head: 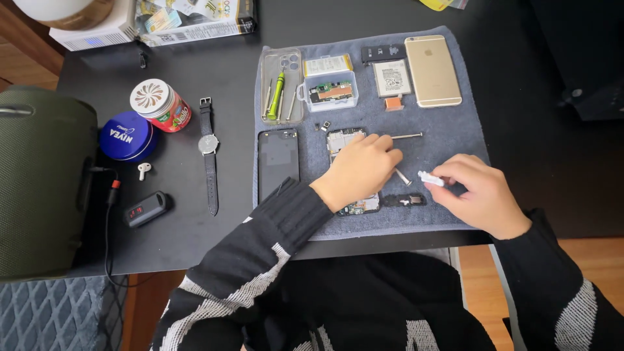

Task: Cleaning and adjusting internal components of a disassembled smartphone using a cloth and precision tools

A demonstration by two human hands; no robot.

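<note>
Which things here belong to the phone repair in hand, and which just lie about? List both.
In use: opened phone under left hand; small white part in right hand; metal tool.

Lying about: wristwatch, blue tin, earbud, gold phone.

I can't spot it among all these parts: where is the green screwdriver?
In the head view, the green screwdriver lies in a clear tray at the grey mat's upper left corner, above the black phone panel.
</note>
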